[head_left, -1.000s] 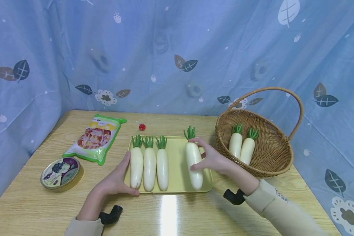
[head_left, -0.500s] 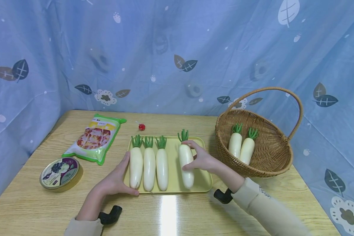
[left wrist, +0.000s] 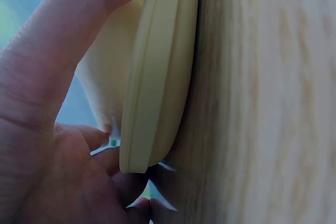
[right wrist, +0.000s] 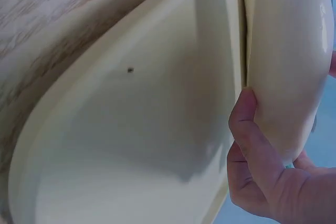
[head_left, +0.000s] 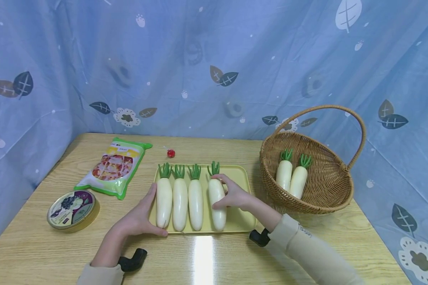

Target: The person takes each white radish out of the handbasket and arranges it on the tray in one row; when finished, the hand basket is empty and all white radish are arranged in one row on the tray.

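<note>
In the head view a white radish [head_left: 218,215] with a green top is gripped by my right hand [head_left: 235,196], thumb on the near side and fingers round its far side. It lies over the pale yellow tray [head_left: 239,222], right of a row of three more radishes [head_left: 196,206]. The right wrist view shows my fingers [right wrist: 244,114] against the held radish's side. My left hand [head_left: 139,217] holds the tray's front left corner, thumb along the front edge. The left wrist view shows the tray edge [left wrist: 149,87] between thumb and fingers.
A wicker basket [head_left: 324,182] with a tall handle stands at right, two radishes [head_left: 299,182] inside. At left are a green-edged food bag [head_left: 115,168] and a round tin [head_left: 73,209]. A small red object [head_left: 171,153] lies behind the tray. A blue curtain [head_left: 185,59] encloses the table.
My right hand has moved left across the tray with the radish, bringing it close to the row of three. The left hand has stayed at the tray's corner.
</note>
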Action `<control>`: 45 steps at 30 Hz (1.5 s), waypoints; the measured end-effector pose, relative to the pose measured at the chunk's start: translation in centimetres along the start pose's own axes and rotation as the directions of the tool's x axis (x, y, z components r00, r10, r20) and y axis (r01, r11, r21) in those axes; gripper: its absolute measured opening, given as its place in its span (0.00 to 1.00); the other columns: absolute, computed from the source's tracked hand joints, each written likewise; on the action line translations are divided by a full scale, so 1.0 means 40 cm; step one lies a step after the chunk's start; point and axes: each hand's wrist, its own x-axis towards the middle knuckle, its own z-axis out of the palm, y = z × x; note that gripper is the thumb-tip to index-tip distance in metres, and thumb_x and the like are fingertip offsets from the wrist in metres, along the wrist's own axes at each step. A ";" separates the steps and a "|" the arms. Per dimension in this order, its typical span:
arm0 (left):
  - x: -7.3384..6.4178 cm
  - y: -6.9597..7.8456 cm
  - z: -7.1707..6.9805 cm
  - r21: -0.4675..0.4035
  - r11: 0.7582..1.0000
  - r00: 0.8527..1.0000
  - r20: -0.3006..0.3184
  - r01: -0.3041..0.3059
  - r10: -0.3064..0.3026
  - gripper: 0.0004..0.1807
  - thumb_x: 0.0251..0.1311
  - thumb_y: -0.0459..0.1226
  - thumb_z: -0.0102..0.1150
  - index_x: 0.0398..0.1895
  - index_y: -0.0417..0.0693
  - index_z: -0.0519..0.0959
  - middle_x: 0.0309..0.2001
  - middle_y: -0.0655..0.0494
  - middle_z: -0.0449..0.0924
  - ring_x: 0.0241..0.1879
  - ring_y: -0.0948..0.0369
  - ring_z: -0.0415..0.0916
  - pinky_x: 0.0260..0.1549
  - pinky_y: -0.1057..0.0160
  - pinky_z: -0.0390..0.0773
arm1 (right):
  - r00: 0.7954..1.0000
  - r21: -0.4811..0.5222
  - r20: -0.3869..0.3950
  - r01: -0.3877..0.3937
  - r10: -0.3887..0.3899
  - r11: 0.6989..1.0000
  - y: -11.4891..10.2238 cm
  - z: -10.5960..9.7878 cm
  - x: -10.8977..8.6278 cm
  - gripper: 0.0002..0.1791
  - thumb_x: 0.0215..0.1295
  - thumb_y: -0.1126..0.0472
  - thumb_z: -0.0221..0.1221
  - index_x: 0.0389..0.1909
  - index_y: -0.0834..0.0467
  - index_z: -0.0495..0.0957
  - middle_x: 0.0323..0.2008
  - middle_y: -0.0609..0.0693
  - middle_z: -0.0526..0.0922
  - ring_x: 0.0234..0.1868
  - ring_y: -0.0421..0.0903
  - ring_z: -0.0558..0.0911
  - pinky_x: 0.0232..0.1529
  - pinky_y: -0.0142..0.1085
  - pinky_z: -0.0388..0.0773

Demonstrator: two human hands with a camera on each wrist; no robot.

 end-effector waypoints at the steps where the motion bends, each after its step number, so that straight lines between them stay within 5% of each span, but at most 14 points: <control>1: 0.000 0.000 0.000 -0.002 1.000 1.000 0.000 -0.004 0.004 0.79 0.22 0.49 0.79 0.68 0.33 0.28 0.69 0.34 0.25 0.67 0.40 0.29 0.62 0.40 0.39 | 1.000 0.002 0.002 -0.004 0.004 1.000 0.001 0.003 0.003 0.48 0.41 0.77 0.64 0.65 0.58 0.54 0.57 0.66 0.53 0.37 0.51 0.77 0.31 0.42 0.80; 26: 0.001 0.001 -0.001 -0.008 1.000 1.000 0.008 0.019 -0.019 0.80 0.20 0.48 0.80 0.68 0.34 0.26 0.69 0.33 0.26 0.67 0.40 0.30 0.62 0.40 0.40 | 0.999 -0.059 -0.038 0.010 -0.012 0.998 0.016 0.046 0.050 0.48 0.38 0.75 0.68 0.64 0.62 0.55 0.53 0.67 0.62 0.39 0.53 0.77 0.35 0.41 0.80; 36: -0.001 -0.003 0.001 -0.044 0.999 1.000 0.006 0.023 -0.023 0.81 0.20 0.46 0.80 0.67 0.35 0.23 0.69 0.33 0.25 0.67 0.40 0.28 0.62 0.40 0.39 | 0.998 -0.125 0.023 0.052 -0.050 0.991 0.008 0.053 0.054 0.49 0.41 0.72 0.69 0.65 0.65 0.53 0.45 0.60 0.72 0.38 0.48 0.77 0.37 0.37 0.78; 45: -0.001 -0.001 0.000 -0.057 0.998 0.999 0.013 0.038 -0.037 0.81 0.20 0.46 0.80 0.68 0.37 0.23 0.69 0.34 0.24 0.68 0.41 0.28 0.62 0.40 0.39 | 0.998 -0.327 -0.010 0.049 -0.055 0.944 -0.006 0.055 0.047 0.50 0.41 0.65 0.71 0.67 0.62 0.55 0.60 0.67 0.58 0.54 0.56 0.65 0.52 0.47 0.69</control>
